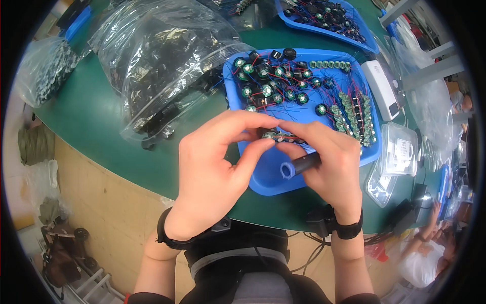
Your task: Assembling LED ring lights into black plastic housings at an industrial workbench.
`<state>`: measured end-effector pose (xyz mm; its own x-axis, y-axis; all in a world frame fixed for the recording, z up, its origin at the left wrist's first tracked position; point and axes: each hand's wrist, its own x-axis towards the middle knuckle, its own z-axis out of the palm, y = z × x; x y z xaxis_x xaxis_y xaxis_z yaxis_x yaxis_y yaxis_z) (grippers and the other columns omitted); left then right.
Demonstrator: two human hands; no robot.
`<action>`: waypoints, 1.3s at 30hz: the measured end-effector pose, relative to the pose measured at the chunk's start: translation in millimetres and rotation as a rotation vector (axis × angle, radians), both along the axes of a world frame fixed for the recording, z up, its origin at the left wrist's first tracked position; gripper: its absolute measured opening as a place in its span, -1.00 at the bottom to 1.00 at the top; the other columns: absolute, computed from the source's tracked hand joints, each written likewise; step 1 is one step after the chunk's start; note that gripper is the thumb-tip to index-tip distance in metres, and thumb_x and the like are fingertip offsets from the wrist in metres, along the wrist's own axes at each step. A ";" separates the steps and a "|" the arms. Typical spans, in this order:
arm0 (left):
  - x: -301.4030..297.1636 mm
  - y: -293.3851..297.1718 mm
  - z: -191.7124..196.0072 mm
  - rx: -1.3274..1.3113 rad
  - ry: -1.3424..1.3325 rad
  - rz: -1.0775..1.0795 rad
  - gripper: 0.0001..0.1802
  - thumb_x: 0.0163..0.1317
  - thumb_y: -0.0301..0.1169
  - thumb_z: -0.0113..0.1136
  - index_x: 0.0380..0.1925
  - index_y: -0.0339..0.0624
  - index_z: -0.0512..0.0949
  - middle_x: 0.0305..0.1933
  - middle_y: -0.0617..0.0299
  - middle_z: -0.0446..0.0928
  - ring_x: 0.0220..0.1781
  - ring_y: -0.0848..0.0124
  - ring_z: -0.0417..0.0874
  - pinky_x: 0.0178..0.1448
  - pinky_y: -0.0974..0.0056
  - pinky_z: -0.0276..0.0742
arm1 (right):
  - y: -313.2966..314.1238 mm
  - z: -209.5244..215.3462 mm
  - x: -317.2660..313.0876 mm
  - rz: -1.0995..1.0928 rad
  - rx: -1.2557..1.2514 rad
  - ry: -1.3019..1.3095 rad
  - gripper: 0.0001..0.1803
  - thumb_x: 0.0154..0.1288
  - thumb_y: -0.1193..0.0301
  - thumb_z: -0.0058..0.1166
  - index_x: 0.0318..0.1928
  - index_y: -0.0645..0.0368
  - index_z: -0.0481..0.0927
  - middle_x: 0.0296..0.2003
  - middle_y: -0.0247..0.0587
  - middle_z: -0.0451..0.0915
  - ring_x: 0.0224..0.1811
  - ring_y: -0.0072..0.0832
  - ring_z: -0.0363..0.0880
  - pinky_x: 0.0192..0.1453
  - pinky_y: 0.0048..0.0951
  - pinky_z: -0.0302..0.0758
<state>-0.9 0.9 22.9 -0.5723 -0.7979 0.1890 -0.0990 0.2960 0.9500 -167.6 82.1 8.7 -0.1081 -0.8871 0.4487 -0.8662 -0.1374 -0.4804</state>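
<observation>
Left hand and right hand pinch a circuit strip over the blue tray.
I can't make out much of it behind the narrowed fingers; the right also grips a dark tube. A far tray is cut off. Green bench, tan floor, blurred person at right.

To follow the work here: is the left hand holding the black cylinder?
No, the right hand holds the black cylinder, while the left hand pinches a small green board.
</observation>
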 end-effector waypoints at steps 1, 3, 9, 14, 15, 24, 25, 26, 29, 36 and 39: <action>-1.7 1.1 -1.3 -0.083 -0.044 0.031 -0.77 0.08 -0.73 0.24 -0.21 -0.37 0.62 -0.14 0.11 0.66 -0.09 0.37 0.69 0.01 0.35 0.60 | -2.8 0.5 0.7 -0.018 -0.026 0.003 -0.74 0.03 0.33 0.36 -0.22 0.00 0.66 -0.58 -0.37 0.50 -0.62 -0.35 0.49 -0.55 -0.38 0.36; -9.8 4.8 -4.9 -0.412 -0.072 0.137 -0.78 0.02 -0.73 0.27 -0.30 -0.31 0.66 -0.24 0.13 0.68 -0.21 0.32 0.70 -0.13 0.36 0.58 | -1.2 -0.5 2.8 -0.060 -0.042 0.052 -0.78 0.03 0.33 0.36 -0.27 -0.01 0.65 -0.60 -0.37 0.48 -0.64 -0.36 0.47 -0.56 -0.39 0.33; -11.8 9.5 -14.8 -0.575 0.010 0.189 -0.67 -0.14 -0.76 0.26 -0.29 -0.27 0.65 -0.28 0.14 0.64 -0.31 0.24 0.63 -0.29 0.28 0.58 | -2.8 6.4 5.5 -0.064 -0.042 0.197 -0.84 0.03 0.35 0.32 -0.34 0.00 0.63 -0.63 -0.39 0.42 -0.67 -0.40 0.43 -0.60 -0.40 0.27; -15.4 9.5 -19.9 -0.646 0.006 0.216 -0.65 -0.13 -0.76 0.26 -0.26 -0.27 0.65 -0.28 0.12 0.64 -0.32 0.22 0.63 -0.27 0.27 0.58 | 1.9 4.8 17.8 -0.157 -0.009 0.187 -0.87 0.04 0.40 0.27 -0.37 0.04 0.59 -0.63 -0.36 0.48 -0.64 -0.36 0.49 -0.57 -0.36 0.33; -16.0 9.1 -21.6 -0.661 -0.012 0.224 -0.66 -0.10 -0.75 0.26 -0.25 -0.27 0.64 -0.28 0.11 0.64 -0.31 0.21 0.64 -0.27 0.27 0.58 | 3.0 6.7 20.1 -0.180 0.044 0.165 -0.88 0.05 0.41 0.26 -0.38 0.04 0.59 -0.63 -0.34 0.50 -0.63 -0.34 0.51 -0.56 -0.34 0.35; -17.0 14.9 -30.8 -0.147 -0.178 -0.171 -0.81 0.07 -0.64 0.28 -0.27 -0.23 0.64 -0.13 0.17 0.61 -0.24 0.26 0.68 -0.22 0.27 0.62 | 14.2 6.4 -20.9 -0.251 0.327 0.125 -0.73 0.00 0.37 0.32 -0.23 0.05 0.60 -0.59 -0.15 0.57 -0.53 -0.14 0.59 -0.44 -0.22 0.48; -17.4 16.0 -33.4 -0.223 -0.248 -0.191 -0.81 0.07 -0.63 0.28 -0.27 -0.22 0.64 -0.16 0.17 0.61 -0.27 0.23 0.66 -0.23 0.25 0.61 | 12.5 6.7 -22.4 -0.258 0.250 0.082 -0.74 0.03 0.37 0.33 -0.24 0.10 0.61 -0.59 -0.15 0.56 -0.53 -0.20 0.59 -0.44 -0.27 0.47; -17.5 17.4 -34.6 -0.300 -0.317 -0.212 -0.81 0.07 -0.62 0.28 -0.27 -0.21 0.63 -0.18 0.18 0.60 -0.30 0.21 0.65 -0.24 0.24 0.60 | 9.8 8.4 -24.1 -0.265 0.173 0.040 -0.75 0.05 0.38 0.33 -0.24 0.14 0.62 -0.60 -0.16 0.55 -0.53 -0.25 0.58 -0.44 -0.31 0.46; -16.9 14.3 -34.6 -0.541 -0.389 -0.145 -0.79 0.02 -0.56 0.30 -0.28 -0.22 0.62 -0.22 0.22 0.59 -0.18 0.18 0.59 -0.09 0.18 0.54 | 10.5 17.3 -23.5 -0.286 -0.039 -0.457 -0.84 0.17 0.42 0.28 -0.34 0.26 0.60 -0.60 -0.25 0.50 -0.55 -0.44 0.51 -0.47 -0.45 0.38; -10.5 8.1 -33.6 -0.547 -0.397 -0.197 -0.67 -0.08 -0.57 0.33 -0.22 -0.24 0.59 -0.25 0.18 0.56 -0.11 0.19 0.55 -0.03 0.15 0.48 | 3.3 3.0 15.5 0.269 -0.211 -1.401 -0.61 0.43 0.43 -0.08 -0.60 0.27 0.34 -0.68 -0.39 0.26 -0.65 -0.67 0.12 -0.56 -0.50 0.05; -10.2 8.9 -34.1 -0.486 -0.408 -0.163 -0.55 -0.10 -0.60 0.31 -0.10 -0.26 0.52 -0.28 0.16 0.55 -0.15 0.18 0.55 -0.06 0.14 0.47 | -6.9 -9.4 23.3 0.207 -0.073 -1.395 -0.67 0.40 0.43 0.05 -0.52 0.35 0.53 -0.67 -0.43 0.36 -0.61 -0.72 0.20 -0.56 -0.55 0.10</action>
<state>-11.2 9.8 -11.2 -0.7807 -0.5736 0.2481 -0.3408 0.7236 0.6002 -144.3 75.1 -0.8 -0.3672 -0.9213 0.1280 0.3466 -0.2632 -0.9003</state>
